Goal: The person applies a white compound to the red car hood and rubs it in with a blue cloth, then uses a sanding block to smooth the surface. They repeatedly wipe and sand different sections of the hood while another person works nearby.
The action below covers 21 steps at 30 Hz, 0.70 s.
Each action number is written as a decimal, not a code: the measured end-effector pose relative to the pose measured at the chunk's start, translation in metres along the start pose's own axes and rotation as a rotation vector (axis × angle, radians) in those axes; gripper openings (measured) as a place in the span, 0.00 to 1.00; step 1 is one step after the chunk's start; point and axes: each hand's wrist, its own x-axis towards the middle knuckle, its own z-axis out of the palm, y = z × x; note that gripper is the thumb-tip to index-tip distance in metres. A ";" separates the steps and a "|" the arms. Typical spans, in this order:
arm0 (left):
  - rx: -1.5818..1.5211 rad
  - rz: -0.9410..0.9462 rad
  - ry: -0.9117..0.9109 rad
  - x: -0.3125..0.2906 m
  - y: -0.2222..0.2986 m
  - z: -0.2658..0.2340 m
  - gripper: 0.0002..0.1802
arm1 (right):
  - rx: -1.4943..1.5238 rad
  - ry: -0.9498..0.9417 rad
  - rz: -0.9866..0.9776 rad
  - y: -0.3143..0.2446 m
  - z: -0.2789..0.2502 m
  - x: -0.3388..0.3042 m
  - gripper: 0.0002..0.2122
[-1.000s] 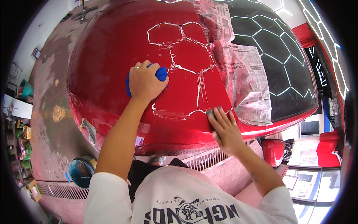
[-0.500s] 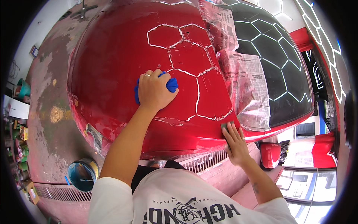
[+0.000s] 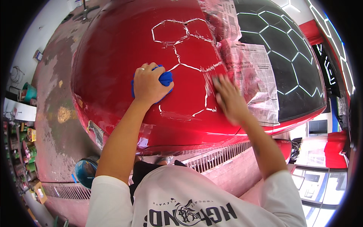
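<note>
A glossy red car panel (image 3: 124, 56) curves in front of me, with white hexagon light reflections on it. My left hand (image 3: 149, 85) is closed round a crumpled blue cloth (image 3: 166, 78) and rests with it on the panel's middle. Further right, near the panel's masked edge, my right hand (image 3: 232, 100) lies almost flat, blurred by motion. Under its fingertips shows a small dark grey piece of sandpaper (image 3: 216, 81), pressed to the paint; most of it is hidden by the fingers. Thin wet streaks break up the reflections beside this hand.
Newspaper masking (image 3: 261, 75) covers the border between the red panel and the dark car glass (image 3: 283, 41). A bucket (image 3: 85, 172) stands on the floor at lower left, beside a floor grate (image 3: 66, 192). Shelves with cans (image 3: 28, 151) line the far left.
My right hand has swept from the panel's near right corner up and away from me along its right side. The left hand with the cloth has shifted slightly left.
</note>
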 end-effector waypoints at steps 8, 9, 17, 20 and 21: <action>0.006 -0.031 -0.048 0.006 0.016 -0.003 0.20 | -0.054 -0.082 -0.027 0.017 -0.007 -0.054 0.30; -0.007 -0.043 -0.083 0.004 0.019 -0.002 0.20 | -0.056 -0.020 -0.008 0.019 -0.007 0.001 0.29; -0.027 0.006 -0.024 0.000 0.005 0.000 0.19 | -0.053 0.102 0.085 0.052 0.031 0.208 0.28; -0.026 -0.006 -0.038 0.000 0.003 -0.001 0.18 | -0.024 0.043 -0.016 -0.024 0.019 0.044 0.30; -0.041 0.005 -0.043 0.003 0.008 0.000 0.18 | -0.021 -0.022 -0.022 -0.039 0.015 -0.018 0.33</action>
